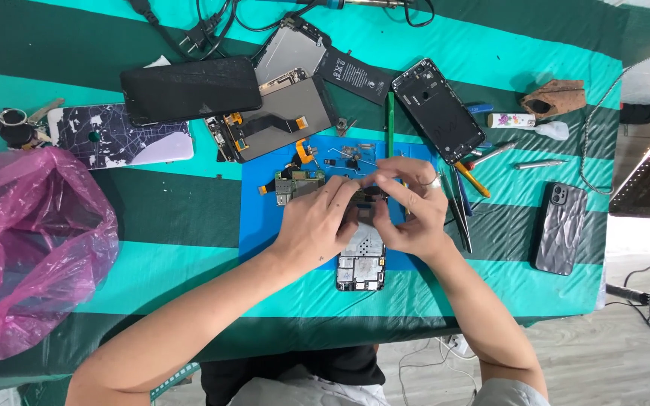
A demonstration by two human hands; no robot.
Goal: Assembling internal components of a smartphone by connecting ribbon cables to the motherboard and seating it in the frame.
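While both hands meet over the blue mat (261,225) near the table's front edge, the left hand (314,225) and right hand (411,210) pinch the top of one opened phone (360,263), its grey shielding and circuit board bare. Fingertips seem clamped on a small part there, though it is hidden. One pink bag (28,240) fills the left edge; one black case (560,228) lies right.
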